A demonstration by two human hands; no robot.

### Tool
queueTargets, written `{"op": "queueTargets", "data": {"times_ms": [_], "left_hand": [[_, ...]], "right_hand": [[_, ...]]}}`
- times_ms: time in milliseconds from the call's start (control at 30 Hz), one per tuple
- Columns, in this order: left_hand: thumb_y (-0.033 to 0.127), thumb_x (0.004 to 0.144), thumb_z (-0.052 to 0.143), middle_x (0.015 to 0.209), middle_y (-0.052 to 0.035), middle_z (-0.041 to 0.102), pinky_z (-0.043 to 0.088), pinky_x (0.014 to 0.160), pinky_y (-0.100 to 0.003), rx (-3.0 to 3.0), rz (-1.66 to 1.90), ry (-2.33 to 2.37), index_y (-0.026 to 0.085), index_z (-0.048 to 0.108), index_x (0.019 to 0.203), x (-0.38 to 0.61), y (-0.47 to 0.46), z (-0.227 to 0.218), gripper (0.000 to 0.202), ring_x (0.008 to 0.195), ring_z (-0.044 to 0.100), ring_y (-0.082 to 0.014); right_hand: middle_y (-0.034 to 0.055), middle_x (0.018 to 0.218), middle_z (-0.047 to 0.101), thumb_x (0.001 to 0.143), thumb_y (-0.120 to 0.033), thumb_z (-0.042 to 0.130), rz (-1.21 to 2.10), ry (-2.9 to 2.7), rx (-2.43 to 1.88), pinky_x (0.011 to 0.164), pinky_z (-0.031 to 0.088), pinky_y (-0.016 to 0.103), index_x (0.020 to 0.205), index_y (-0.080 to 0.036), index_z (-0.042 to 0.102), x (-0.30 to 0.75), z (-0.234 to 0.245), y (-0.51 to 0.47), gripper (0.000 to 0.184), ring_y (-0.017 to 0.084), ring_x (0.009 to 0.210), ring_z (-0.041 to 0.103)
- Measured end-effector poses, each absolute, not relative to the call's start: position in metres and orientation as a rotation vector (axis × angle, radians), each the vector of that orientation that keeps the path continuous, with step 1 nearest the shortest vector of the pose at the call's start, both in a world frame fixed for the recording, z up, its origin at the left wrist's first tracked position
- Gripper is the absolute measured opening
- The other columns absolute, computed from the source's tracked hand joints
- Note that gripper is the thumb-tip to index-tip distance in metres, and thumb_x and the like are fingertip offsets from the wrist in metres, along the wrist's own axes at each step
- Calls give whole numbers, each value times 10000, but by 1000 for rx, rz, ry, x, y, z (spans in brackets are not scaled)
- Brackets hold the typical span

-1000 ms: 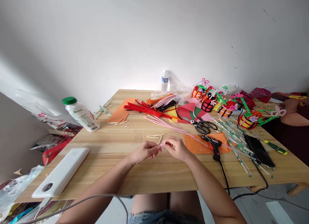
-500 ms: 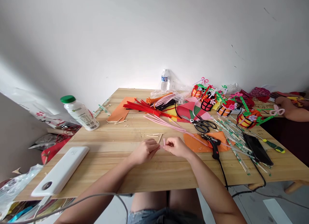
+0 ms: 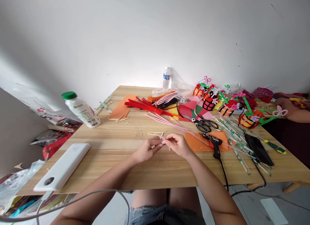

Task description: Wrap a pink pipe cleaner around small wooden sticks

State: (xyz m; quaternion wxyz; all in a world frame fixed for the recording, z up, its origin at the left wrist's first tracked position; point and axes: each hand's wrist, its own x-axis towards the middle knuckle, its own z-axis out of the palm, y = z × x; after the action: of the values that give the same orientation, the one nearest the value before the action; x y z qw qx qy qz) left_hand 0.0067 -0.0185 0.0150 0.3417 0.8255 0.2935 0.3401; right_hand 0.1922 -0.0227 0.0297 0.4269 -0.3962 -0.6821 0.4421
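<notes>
1. The desk (image 3: 104, 167) fills most of my feed; its near middle, in front of the body, gives me open wood to work over.
2. Left of there lie a white power bank (image 3: 67, 163) and a leaning white bottle (image 3: 83, 112), both well apart from the work.
3. At the right, four decorated baskets (image 3: 249, 121) stand behind loose striped straws (image 3: 238, 134), with another person's arm (image 3: 296, 113) beyond; I'd stay out of that corner.
4. Nearer, the glue gun (image 3: 216, 145) lies on an orange sheet (image 3: 191, 145), close to the right side of my workspace. I can't tell whether it is hot, so I'd steer wide of its nozzle. Scissors (image 3: 204, 125) lie just behind.
5. My left grip (image 3: 146, 149) and right grip (image 3: 178, 145) meet above the wood, each narrowed to a fingertip pinch.
6. Small wooden sticks (image 3: 153, 133) lie just beyond the fingertips, easily nudged.
7. Smallest, the short pink piece (image 3: 164, 142) sits between both pinches, mostly hidden. I judge the step as bending or twisting it; the next move calls for light, steady pressure, one side anchoring while the other turns.
</notes>
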Motion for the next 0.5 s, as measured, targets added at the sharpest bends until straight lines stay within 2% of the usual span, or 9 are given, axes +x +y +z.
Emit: {"op": "queueTargets", "data": {"times_ms": [67, 133, 233, 500], "left_hand": [[358, 925, 491, 794, -63, 579, 445, 748, -274, 2096, 943, 781, 146, 705, 778, 9, -17, 9, 335, 819, 535, -162], [383, 908, 513, 773, -58, 556, 442, 714, -267, 2068, 934, 849, 135, 702, 713, 12, -14, 1, 368, 775, 532, -154], [363, 899, 523, 778, -59, 576, 445, 712, -266, 2061, 867, 869, 141, 728, 747, 15, -9, -12, 338, 776, 555, -157], [247, 876, 527, 812, -65, 633, 470, 710, -258, 2091, 805, 814, 131, 723, 745, 11, -2, -20, 262, 764, 587, -153]], "right_hand": [[31, 733, 649, 816, -277, 609, 971, -1787, -976, 530, 424, 225, 774, -166, 632, 192, 29, -23, 121, 107, 570, 539], [28, 713, 634, 814, -214, 594, 811, -1916, -977, 573, 422, 231, 762, -166, 636, 191, 26, -22, 83, 120, 615, 544], [26, 698, 615, 825, -153, 555, 651, -2106, -973, 593, 404, 238, 749, -160, 631, 191, 21, -18, 107, 126, 625, 532], [36, 730, 648, 840, -94, 542, 630, -2234, -995, 638, 407, 237, 792, -160, 656, 188, 23, -19, 140, 140, 672, 566]]}}
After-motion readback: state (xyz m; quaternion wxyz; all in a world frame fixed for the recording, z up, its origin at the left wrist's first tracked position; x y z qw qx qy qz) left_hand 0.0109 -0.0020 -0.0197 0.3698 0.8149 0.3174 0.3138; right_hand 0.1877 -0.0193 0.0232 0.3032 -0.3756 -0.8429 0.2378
